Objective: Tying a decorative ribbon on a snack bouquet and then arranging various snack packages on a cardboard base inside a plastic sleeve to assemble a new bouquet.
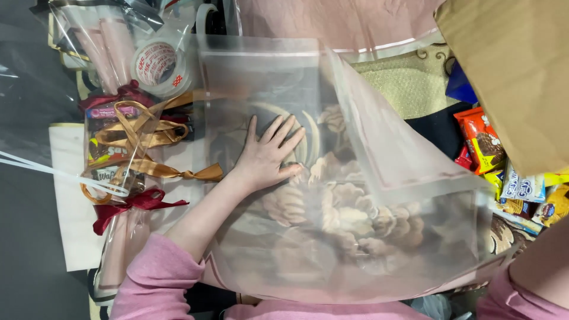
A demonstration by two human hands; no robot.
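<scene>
My left hand [268,155] lies flat with fingers spread on a large translucent wrapping sheet [332,237] that covers a floral rug. One part of the sheet [385,148] is folded up and over toward the right. Only my right forearm in a pink sleeve [536,269] shows at the lower right; the hand itself is out of view. To the left of my left hand lie wrapped snack bundles [115,148] tied with gold and dark red ribbons.
A roll of clear tape [159,65] sits at the upper left. A brown paper bag [510,65] stands at the upper right, with a pile of snack packets [504,172] beside it. A white board [71,201] lies under the bundles.
</scene>
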